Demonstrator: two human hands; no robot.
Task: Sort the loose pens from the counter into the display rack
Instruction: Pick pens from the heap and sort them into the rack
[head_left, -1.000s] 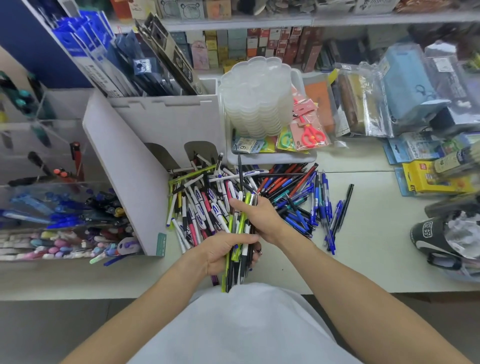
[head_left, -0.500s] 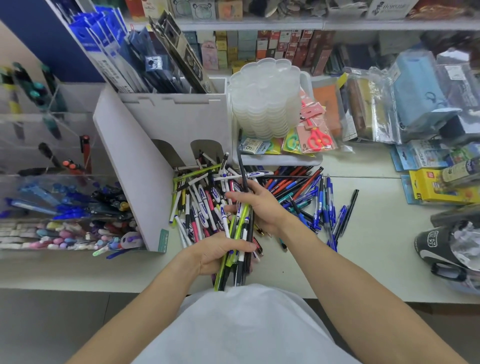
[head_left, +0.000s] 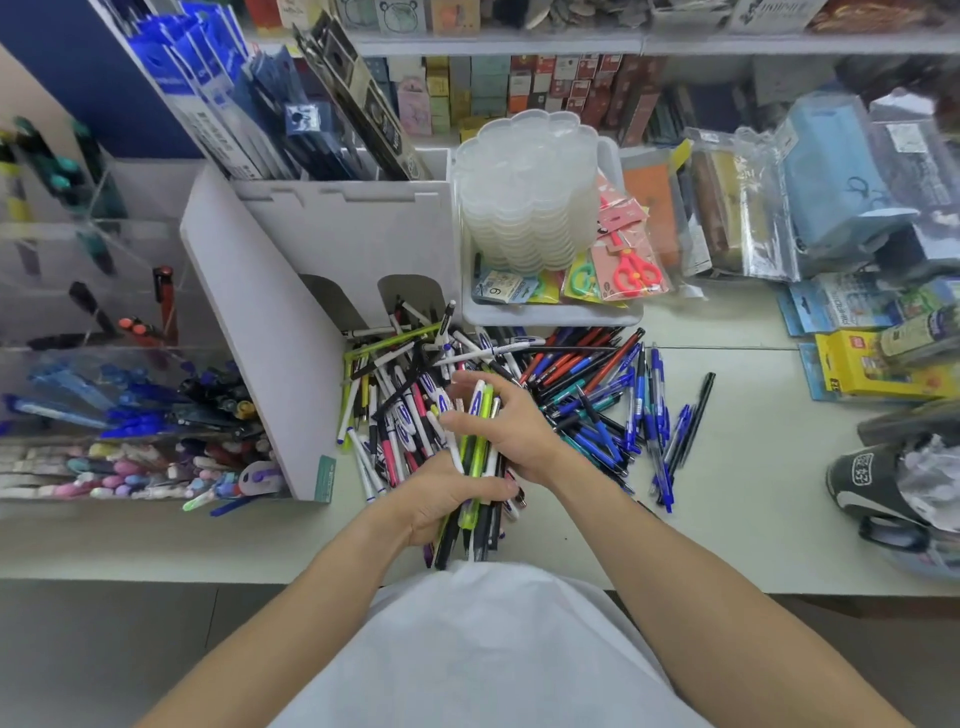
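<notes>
**Bundle in left hand, rack off to the left — pens run front-to-back**

Grip: left hand (head_left: 447, 499) is wrapped around a bundle of pens (head_left: 475, 488) at the counter's (head_left: 737, 499) front edge, fingers curled round the barrels. Right hand (head_left: 506, 421) sits on the bundle's far end, fingers curled over the tips of a white pen and a lime-green one, pinching them in or squaring them up; can't tell which.

Key relation: the bundle's long axis runs roughly front-to-back, near ends hanging past the front edge toward the body. The clear display rack (head_left: 119, 374) sits at the counter's left end, well apart from the bundle and on the left hand's side. So the left arm is the nearer one for delivery, and the bundle probably needs turning to match the slots.

Loose pile (head_left: 545, 384): spread mid-counter just beyond both hands, axes in all directions. White, black and pink ones lie on its left; blue, red and teal ones fan out to the right. Most of the job looks undone.

Containers:
- Display rack: tiered clear compartments. Front tier holds pastel pens, next back blue and dark ones, upper tiers only a few red/black and teal ones.
- White cardboard stand (head_left: 291, 322) between rack and pile: packaged pens stand in its top section.
- White tray (head_left: 550, 314) toward the back edge: stacked clear lids, carded scissors.
</notes>
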